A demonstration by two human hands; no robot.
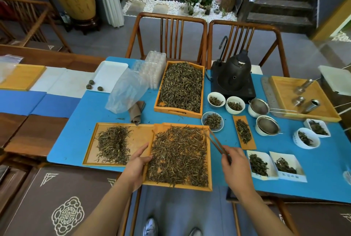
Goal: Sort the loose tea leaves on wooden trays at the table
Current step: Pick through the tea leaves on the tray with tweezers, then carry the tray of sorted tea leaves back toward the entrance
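Note:
A wooden tray (209, 169) full of loose tea leaves (178, 156) sits at the table's near edge, its left side lifted over a second tray (140, 133). That second tray holds a smaller heap of leaves (114, 143). My left hand (137, 163) grips the near tray's left rim. My right hand (234, 161) pinches dark wooden tweezers (216, 142), whose tips reach the tray's upper right corner. A third tray (157, 95), heaped with leaves, stands farther back.
On the blue mat (313, 184) stand small white bowls (216, 99) of leaves, white paper dishes (259, 164), strainers (267, 126), a black kettle (235, 76) on its base and a clear plastic bag (127, 91). A tray with metal tools (303, 99) is at right. Two chairs (167, 32) stand behind.

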